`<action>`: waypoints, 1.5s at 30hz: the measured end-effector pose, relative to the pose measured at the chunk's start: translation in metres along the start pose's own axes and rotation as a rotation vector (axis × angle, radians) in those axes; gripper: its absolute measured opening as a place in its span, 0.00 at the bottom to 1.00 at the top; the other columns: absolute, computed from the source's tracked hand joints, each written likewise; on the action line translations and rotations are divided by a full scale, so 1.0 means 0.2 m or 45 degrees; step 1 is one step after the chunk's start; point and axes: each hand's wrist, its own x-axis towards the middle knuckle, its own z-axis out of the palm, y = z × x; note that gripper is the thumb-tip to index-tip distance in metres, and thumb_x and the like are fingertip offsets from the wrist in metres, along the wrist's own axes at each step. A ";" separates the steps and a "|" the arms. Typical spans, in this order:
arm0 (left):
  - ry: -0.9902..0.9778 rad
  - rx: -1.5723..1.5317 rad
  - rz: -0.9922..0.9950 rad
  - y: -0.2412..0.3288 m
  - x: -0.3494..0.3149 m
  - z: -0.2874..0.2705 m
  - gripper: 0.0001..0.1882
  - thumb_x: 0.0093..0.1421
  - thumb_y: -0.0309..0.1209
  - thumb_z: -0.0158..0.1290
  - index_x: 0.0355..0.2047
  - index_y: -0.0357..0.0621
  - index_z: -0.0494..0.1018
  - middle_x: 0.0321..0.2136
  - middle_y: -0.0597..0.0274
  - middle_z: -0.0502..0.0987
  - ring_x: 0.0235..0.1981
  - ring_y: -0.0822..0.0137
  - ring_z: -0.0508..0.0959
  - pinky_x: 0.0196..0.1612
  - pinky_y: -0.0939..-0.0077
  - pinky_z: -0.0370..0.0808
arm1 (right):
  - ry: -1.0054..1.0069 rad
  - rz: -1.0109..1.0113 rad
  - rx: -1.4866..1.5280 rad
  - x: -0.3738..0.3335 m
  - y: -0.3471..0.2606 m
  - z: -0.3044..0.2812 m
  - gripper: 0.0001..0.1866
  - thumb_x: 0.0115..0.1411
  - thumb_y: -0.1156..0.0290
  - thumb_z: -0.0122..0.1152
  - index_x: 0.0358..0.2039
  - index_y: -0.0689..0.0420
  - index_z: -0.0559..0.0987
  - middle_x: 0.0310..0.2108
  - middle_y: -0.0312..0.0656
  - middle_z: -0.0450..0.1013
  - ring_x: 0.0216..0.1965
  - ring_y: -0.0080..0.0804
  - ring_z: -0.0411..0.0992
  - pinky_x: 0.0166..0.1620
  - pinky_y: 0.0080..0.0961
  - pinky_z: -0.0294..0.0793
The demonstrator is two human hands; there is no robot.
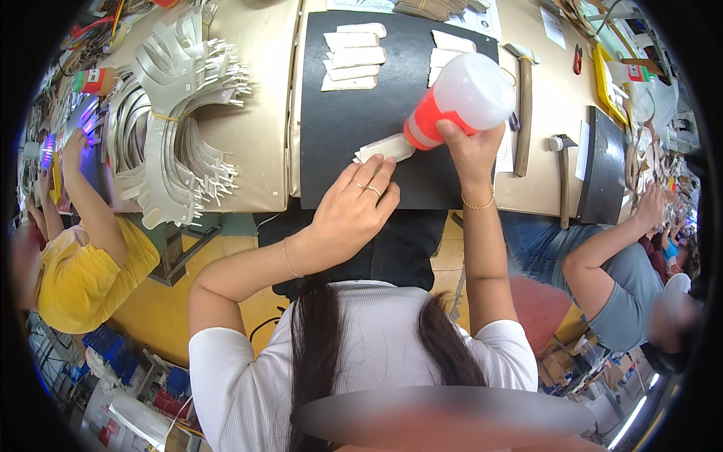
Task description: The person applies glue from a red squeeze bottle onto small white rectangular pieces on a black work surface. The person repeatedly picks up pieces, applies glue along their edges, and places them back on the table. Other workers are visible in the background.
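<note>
My right hand (476, 151) is wrapped round a bottle (478, 90) with a whitish translucent body and a red-orange end. The bottle is tilted, its red end down beside a flat cream piece (388, 148) on the black mat (346, 143). My left hand (358, 200) holds that piece against the mat, fingertips on its left part. The bottle's tip is hidden, and I cannot tell whether it touches the piece. Similar cream pieces (358, 56) lie in an overlapping row at the mat's far left. More pieces (454, 41) lie at its far right, partly behind the bottle.
A tied bundle of pale curved cut parts (162, 120) lies left of the mat. Two hammers, one long-handled (524, 113) and one nearer (564, 181), lie to the right. A co-worker in yellow (98, 271) sits left; another person (602, 279) sits right, beside another black mat (606, 166).
</note>
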 end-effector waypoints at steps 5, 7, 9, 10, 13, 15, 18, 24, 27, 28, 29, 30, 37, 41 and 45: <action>0.062 -0.189 -0.020 -0.05 0.04 -0.03 0.15 0.49 0.22 0.56 0.40 0.38 0.75 0.45 0.50 0.74 0.48 0.53 0.73 0.49 0.60 0.70 | 0.187 0.145 0.367 -0.12 0.01 -0.06 0.39 0.49 0.46 0.74 0.49 0.65 0.73 0.42 0.42 0.75 0.44 0.31 0.75 0.47 0.29 0.75; 0.137 -0.363 -0.068 -0.10 0.07 -0.03 0.17 0.48 0.20 0.53 0.41 0.39 0.74 0.43 0.53 0.75 0.45 0.56 0.74 0.49 0.62 0.68 | 0.319 0.177 0.497 -0.12 0.04 -0.11 0.44 0.51 0.40 0.68 0.55 0.63 0.67 0.45 0.40 0.72 0.44 0.29 0.72 0.49 0.30 0.74; 0.234 -0.442 -0.252 -0.13 0.09 -0.04 0.17 0.49 0.19 0.55 0.41 0.42 0.75 0.38 0.58 0.74 0.42 0.57 0.73 0.47 0.65 0.67 | 0.382 0.133 0.518 -0.14 0.05 -0.14 0.44 0.52 0.41 0.69 0.56 0.62 0.65 0.48 0.41 0.70 0.46 0.29 0.72 0.51 0.31 0.74; 0.258 -0.439 -0.330 -0.15 0.10 -0.04 0.16 0.50 0.20 0.56 0.41 0.42 0.75 0.38 0.58 0.73 0.41 0.57 0.73 0.47 0.65 0.67 | 0.424 0.098 0.447 -0.16 0.07 -0.12 0.45 0.51 0.41 0.70 0.57 0.62 0.65 0.49 0.41 0.70 0.48 0.30 0.71 0.51 0.31 0.73; 0.151 -0.540 -0.598 -0.21 0.10 -0.05 0.14 0.54 0.27 0.60 0.42 0.44 0.77 0.37 0.58 0.71 0.41 0.57 0.72 0.47 0.67 0.68 | 0.504 0.041 0.258 -0.23 0.10 -0.05 0.48 0.48 0.40 0.70 0.58 0.61 0.64 0.50 0.42 0.69 0.49 0.32 0.71 0.51 0.32 0.74; 0.001 -0.664 -0.778 -0.25 0.09 -0.05 0.15 0.54 0.28 0.62 0.43 0.43 0.78 0.37 0.59 0.70 0.40 0.59 0.72 0.45 0.68 0.70 | 0.499 0.054 0.165 -0.29 0.09 -0.02 0.51 0.46 0.34 0.66 0.57 0.61 0.63 0.47 0.44 0.71 0.47 0.34 0.73 0.50 0.34 0.77; -0.050 -0.621 -0.771 -0.27 0.08 -0.04 0.14 0.55 0.31 0.61 0.43 0.44 0.79 0.37 0.60 0.70 0.41 0.62 0.70 0.45 0.71 0.69 | 0.504 0.109 0.316 -0.33 0.09 0.00 0.52 0.41 0.41 0.74 0.59 0.60 0.62 0.51 0.41 0.69 0.51 0.35 0.70 0.53 0.34 0.74; -0.106 -0.639 -0.776 -0.28 0.09 -0.04 0.13 0.56 0.31 0.60 0.42 0.44 0.79 0.36 0.60 0.70 0.41 0.62 0.70 0.45 0.72 0.69 | 0.446 0.085 0.174 -0.40 0.12 0.04 0.51 0.43 0.38 0.73 0.57 0.61 0.67 0.51 0.42 0.70 0.51 0.35 0.71 0.52 0.34 0.74; -0.114 -0.619 -0.776 -0.28 0.09 -0.04 0.13 0.56 0.30 0.60 0.42 0.43 0.79 0.36 0.60 0.71 0.41 0.62 0.70 0.45 0.72 0.69 | 0.343 0.065 -0.044 -0.45 0.13 0.08 0.51 0.46 0.32 0.64 0.57 0.62 0.65 0.49 0.45 0.72 0.49 0.38 0.73 0.51 0.36 0.75; -0.099 -0.616 -0.761 -0.28 0.08 -0.04 0.13 0.56 0.30 0.60 0.42 0.43 0.79 0.36 0.60 0.71 0.41 0.62 0.70 0.45 0.72 0.69 | 0.301 0.076 -0.077 -0.47 0.12 0.09 0.52 0.46 0.31 0.62 0.57 0.63 0.64 0.49 0.46 0.72 0.49 0.39 0.73 0.51 0.36 0.76; -0.103 -0.588 -0.748 -0.28 0.08 -0.03 0.13 0.56 0.30 0.60 0.41 0.43 0.79 0.35 0.60 0.71 0.42 0.62 0.70 0.45 0.72 0.69 | 0.254 0.093 -0.073 -0.49 0.11 0.11 0.52 0.47 0.30 0.61 0.57 0.63 0.63 0.48 0.46 0.72 0.49 0.39 0.73 0.51 0.37 0.76; -0.092 -0.568 -0.725 -0.28 0.08 -0.03 0.12 0.56 0.30 0.60 0.41 0.42 0.79 0.35 0.60 0.71 0.42 0.62 0.70 0.45 0.72 0.69 | 0.200 0.128 -0.035 -0.51 0.10 0.12 0.53 0.47 0.29 0.61 0.58 0.63 0.63 0.49 0.46 0.72 0.49 0.40 0.73 0.51 0.37 0.75; -0.087 -0.644 -0.747 -0.28 0.08 -0.03 0.11 0.56 0.30 0.60 0.38 0.41 0.80 0.35 0.59 0.72 0.41 0.60 0.72 0.45 0.70 0.70 | 0.470 0.352 0.420 -0.54 0.05 0.22 0.56 0.44 0.26 0.60 0.59 0.60 0.62 0.51 0.45 0.70 0.50 0.40 0.73 0.51 0.41 0.76; -0.008 -0.655 -0.756 -0.25 0.07 -0.04 0.10 0.56 0.29 0.60 0.38 0.40 0.80 0.34 0.60 0.73 0.38 0.64 0.72 0.43 0.72 0.70 | 0.630 0.447 0.654 -0.42 0.01 0.02 0.52 0.48 0.22 0.51 0.54 0.60 0.64 0.44 0.44 0.71 0.39 0.40 0.75 0.42 0.40 0.79; -0.057 -0.987 -0.893 -0.26 0.12 -0.07 0.09 0.57 0.26 0.59 0.38 0.38 0.79 0.31 0.67 0.75 0.33 0.75 0.72 0.37 0.80 0.69 | 0.815 0.360 0.641 -0.34 -0.01 -0.10 0.48 0.51 0.23 0.50 0.53 0.57 0.65 0.40 0.41 0.71 0.36 0.38 0.75 0.39 0.39 0.80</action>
